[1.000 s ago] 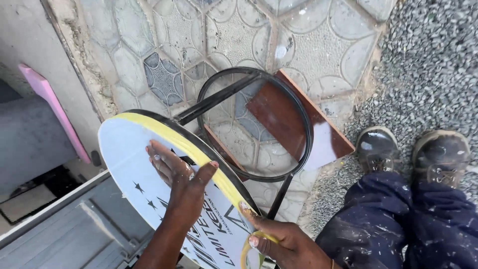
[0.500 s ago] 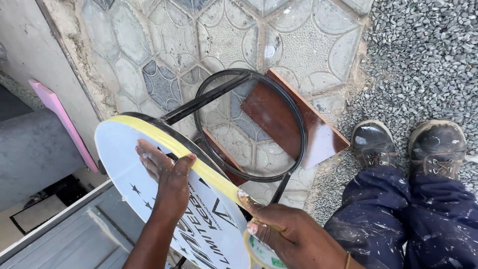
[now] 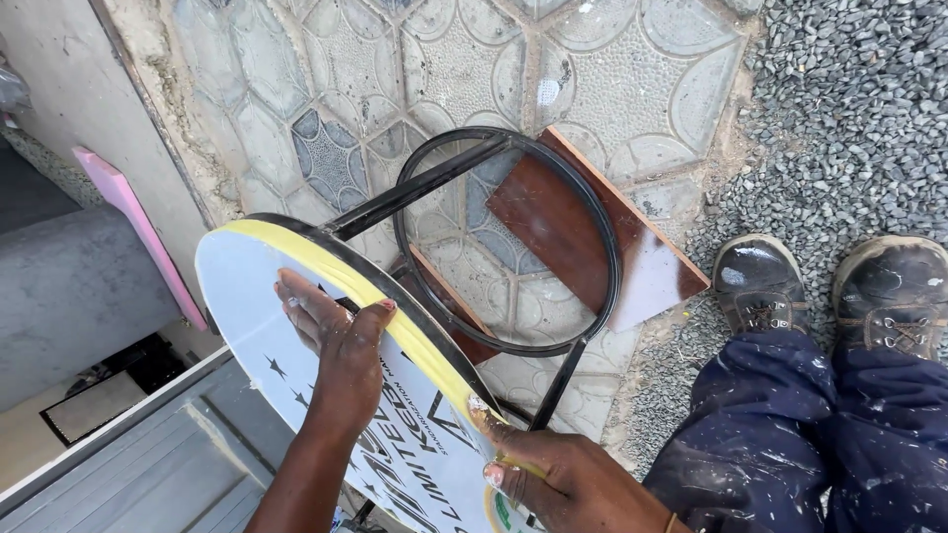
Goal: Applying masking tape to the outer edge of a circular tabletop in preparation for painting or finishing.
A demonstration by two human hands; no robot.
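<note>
Presently, as seen from above:

1. Round sign disc (image 3: 296, 395), white face with dark lettering and small stars, yellow band round its edge inside a black rim. It stands tilted at lower left, just in front of the ring frame.
2. My left hand (image 3: 336, 336): open, palm and spread fingers pressed flat on the white face of the disc, near its upper edge.
3. My right hand (image 3: 563, 479): fingers curled over the disc's yellow edge at lower centre, gripping the rim; thumb side hidden.
4. Black metal ring frame (image 3: 607, 247), a hoop on straight bars, one bar running from the disc's top to the hoop, another dropping from the hoop's lower side.
5. Brown board (image 3: 647, 262), flat on the ground under the hoop, one corner pale.
6. Patterned paving (image 3: 326, 89), hexagonal tiles with circle motifs; gravel (image 3: 849, 118) to the right.
7. My two scuffed work boots (image 3: 760, 286) on the gravel, paint-flecked dark blue trousers (image 3: 790, 434) below them.
8. Pink strip (image 3: 138, 227) leaning at left beside a grey surface.
</note>
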